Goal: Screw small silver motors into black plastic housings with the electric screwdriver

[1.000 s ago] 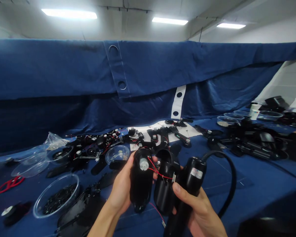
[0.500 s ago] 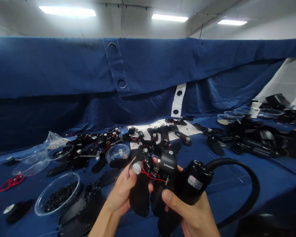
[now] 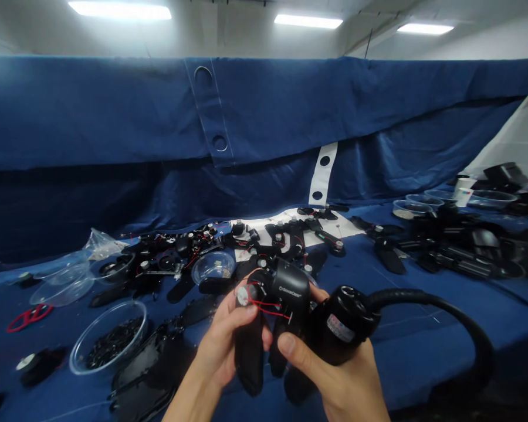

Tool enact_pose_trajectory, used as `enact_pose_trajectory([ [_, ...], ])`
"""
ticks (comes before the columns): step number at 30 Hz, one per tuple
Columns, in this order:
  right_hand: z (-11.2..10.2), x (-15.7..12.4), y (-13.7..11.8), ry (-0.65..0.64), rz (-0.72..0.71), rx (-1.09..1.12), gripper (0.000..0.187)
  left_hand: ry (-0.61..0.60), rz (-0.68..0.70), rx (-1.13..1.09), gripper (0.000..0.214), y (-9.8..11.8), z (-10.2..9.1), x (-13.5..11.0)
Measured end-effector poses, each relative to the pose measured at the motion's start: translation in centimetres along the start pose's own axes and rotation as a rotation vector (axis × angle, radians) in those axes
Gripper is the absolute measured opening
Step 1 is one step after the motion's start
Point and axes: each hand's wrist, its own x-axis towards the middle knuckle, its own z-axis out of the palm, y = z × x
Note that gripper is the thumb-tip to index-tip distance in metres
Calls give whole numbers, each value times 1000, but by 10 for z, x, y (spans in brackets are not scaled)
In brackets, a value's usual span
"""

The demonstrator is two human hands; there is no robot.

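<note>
My left hand [image 3: 229, 334] is closed around a black plastic housing half [image 3: 249, 357], with a small motor bearing a white round piece [image 3: 243, 295] at its top. Red wires [image 3: 268, 308] run from there to a second black housing part [image 3: 293, 288] with "SilverCrest" lettering, held close beside it. My right hand [image 3: 338, 375] grips this lettered part between thumb and fingers. Across the same hand lies a black corded electric screwdriver [image 3: 345, 322], its label facing up and its tip hidden. Its thick cord [image 3: 435, 299] curves off to the right.
To the left stand a clear bowl of small black parts [image 3: 110, 346] and red-handled scissors [image 3: 29, 318]. Behind my hands, many black housings with motors lie around a white sheet [image 3: 352, 225] and a small clear bowl [image 3: 213, 266]. More black parts [image 3: 462, 252] are heaped at right.
The lettered housing part has turned and come closer to the motor half, covering the inside that showed before. The screwdriver has shifted slightly in my right hand, and the view has moved a little.
</note>
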Motion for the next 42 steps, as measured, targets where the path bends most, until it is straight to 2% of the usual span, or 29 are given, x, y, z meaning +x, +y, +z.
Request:
enact_pose_trajectory([
  [4, -1, 1, 1, -17, -13, -41, 57, 19, 22, 25, 47, 2, 3, -1],
  [10, -12, 11, 11, 43, -6, -124, 75, 203, 99, 172, 76, 2, 22, -6],
  [15, -22, 18, 16, 51, -20, -162, 81, 179, 66, 206, 88, 7, 28, -10],
  [20, -26, 20, 18, 29, -32, -193, 82, 177, 47, 231, 72, 12, 24, -10],
  [26, -21, 17, 17, 42, -47, -174, 80, 147, -30, 135, 62, 11, 18, -9],
  [29, -16, 12, 12, 49, -38, -175, 81, 113, -70, 88, 41, 10, 14, -10],
  [32, -14, 9, 8, 32, -29, -215, 80, 143, -116, 29, 21, 7, 9, -10],
  [38, -15, 9, 7, 11, -41, -222, 80, 293, -149, -19, 24, 2, 4, -8],
  [42, -17, 10, 9, -3, -31, -223, 80, 240, -123, -6, 31, 3, 4, -9],
])
